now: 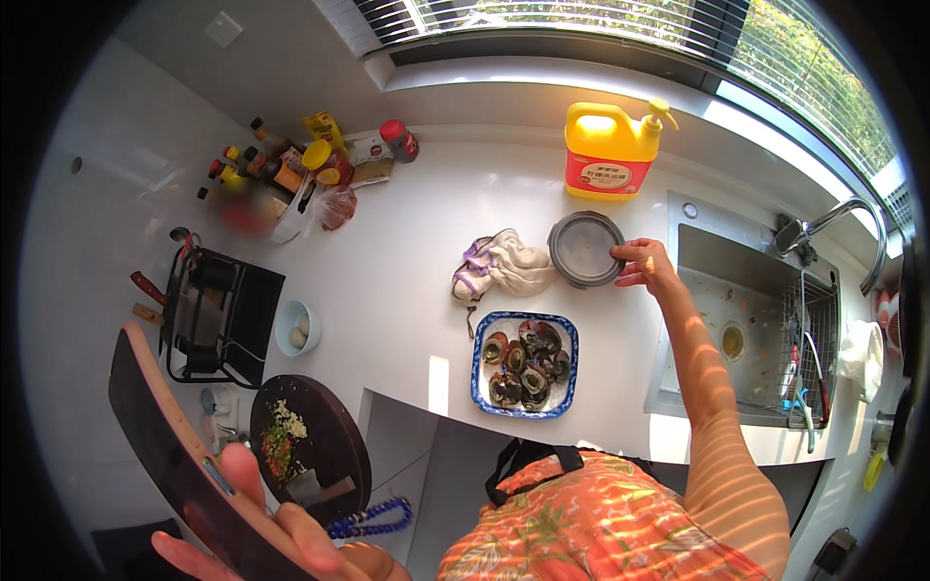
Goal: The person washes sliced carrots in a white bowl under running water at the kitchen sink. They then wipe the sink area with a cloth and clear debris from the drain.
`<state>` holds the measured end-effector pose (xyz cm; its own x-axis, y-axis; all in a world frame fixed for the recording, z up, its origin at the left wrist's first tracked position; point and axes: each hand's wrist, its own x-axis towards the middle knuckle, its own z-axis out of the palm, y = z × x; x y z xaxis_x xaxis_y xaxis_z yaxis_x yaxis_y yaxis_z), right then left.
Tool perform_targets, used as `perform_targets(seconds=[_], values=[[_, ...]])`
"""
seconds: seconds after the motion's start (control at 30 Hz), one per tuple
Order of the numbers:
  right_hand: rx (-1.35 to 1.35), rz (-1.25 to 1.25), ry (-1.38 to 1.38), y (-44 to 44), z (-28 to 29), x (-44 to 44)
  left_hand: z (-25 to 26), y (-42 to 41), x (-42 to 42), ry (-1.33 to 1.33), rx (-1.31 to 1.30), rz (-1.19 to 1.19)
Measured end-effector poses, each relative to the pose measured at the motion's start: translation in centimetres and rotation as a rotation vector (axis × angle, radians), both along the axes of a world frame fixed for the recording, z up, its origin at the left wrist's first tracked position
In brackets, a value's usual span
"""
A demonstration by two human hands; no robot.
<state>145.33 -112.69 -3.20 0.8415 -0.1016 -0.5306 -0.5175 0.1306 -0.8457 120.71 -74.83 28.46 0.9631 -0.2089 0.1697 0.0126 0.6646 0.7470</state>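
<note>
My right hand (pixel 643 265) grips the right edge of a round grey food-container lid (pixel 583 249) with a translucent centre; whether a container sits beneath it I cannot tell. A crumpled cream cloth (pixel 508 265) with purple trim lies just left of the lid. Nearer to me, a blue-rimmed square dish (pixel 476 378) bears several dark shellfish (pixel 534 378), which look like abalone. At the lower left, my left hand (pixel 312 541) holds a smartphone (pixel 189 465) close to the camera. Blue beads (pixel 381 517) hang by that hand.
A yellow dish-soap jug (pixel 610 152) stands behind the lid, left of the steel sink (pixel 672 319). Under the phone side, a round chopping board (pixel 349 436) carries chopped ingredients and a cleaver (pixel 312 488). Condiment bottles (pixel 280 171), a bowl of eggs (pixel 309 319) and a knife rack (pixel 251 312) are leftward.
</note>
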Motion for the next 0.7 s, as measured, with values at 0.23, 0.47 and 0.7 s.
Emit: perform_targets(seconds=[0.23, 0.47, 0.7], values=[[0.168, -0.067, 0.057, 1.0, -1.7, 0.8, -0.1, 0.5, -0.7, 0.027, -0.05, 0.012], [0.022, -0.032, -0.173, 4.8, 1.6, 2.3, -0.9, 2.9, -1.6, 0.125, -0.112, -0.025], [0.306, 0.106, -0.171, 22.0, 0.8, 8.6, -1.3, 1.4, -0.6, 0.02, -0.105, 0.014]])
